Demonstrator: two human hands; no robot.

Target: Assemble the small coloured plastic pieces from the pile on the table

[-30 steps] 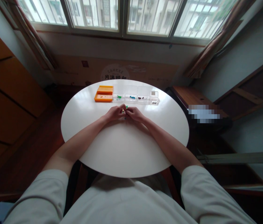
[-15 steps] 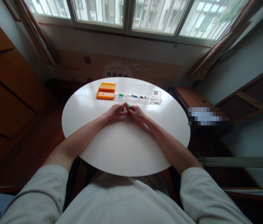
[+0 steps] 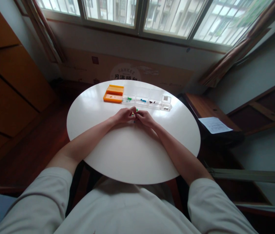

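Note:
Over the white round table, my left hand and my right hand meet at the fingertips. Between them shows a small green and yellow piece, mostly hidden by my fingers; it looks like a little assembly of toy building bricks, though its exact kind is too small to tell. Both hands are closed around it in a pinch. A tiny blue bit shows just below the fingertips. Beyond my hands lie small green pieces, blue pieces and dark brown pieces in clear compartments.
An orange tray with a few small orange bits stands at the table's far left. Beside it runs a clear compartment box with raised lids. A paper sheet lies on the wooden cabinet at the right.
The view has shifted slightly, so the table and boxes sit a little further right. My hands keep the same pinch, with hardly any movement of the fingers.

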